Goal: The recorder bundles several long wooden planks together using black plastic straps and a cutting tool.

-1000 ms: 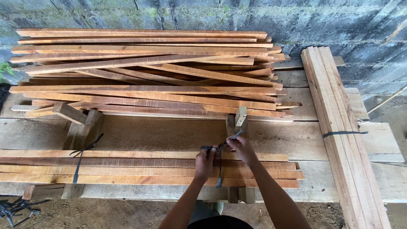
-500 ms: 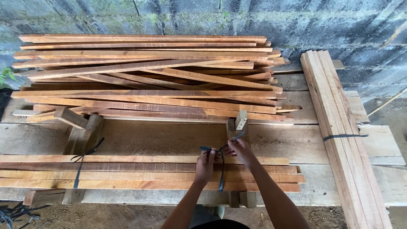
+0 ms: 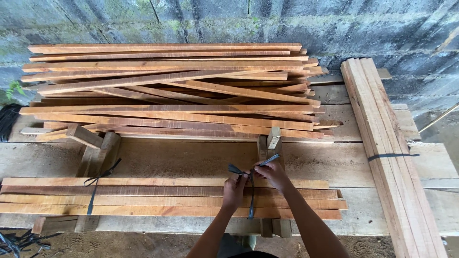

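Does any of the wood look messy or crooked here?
Yes. The big pile of slats by the wall is untidy: several lie slanted across the others, ends uneven. The front bundle, where both hands pull a black strap, lies straight, and so does the tied stack on the right.

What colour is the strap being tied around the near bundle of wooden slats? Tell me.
Black, seen in the head view: the strap between the left hand and right hand.

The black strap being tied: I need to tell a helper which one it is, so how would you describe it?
On the wooden bench, the flat bundle of slats nearest the person carries two black straps. It is the right-hand strap, pinched by the left hand and right hand; the other strap is already knotted, untouched.
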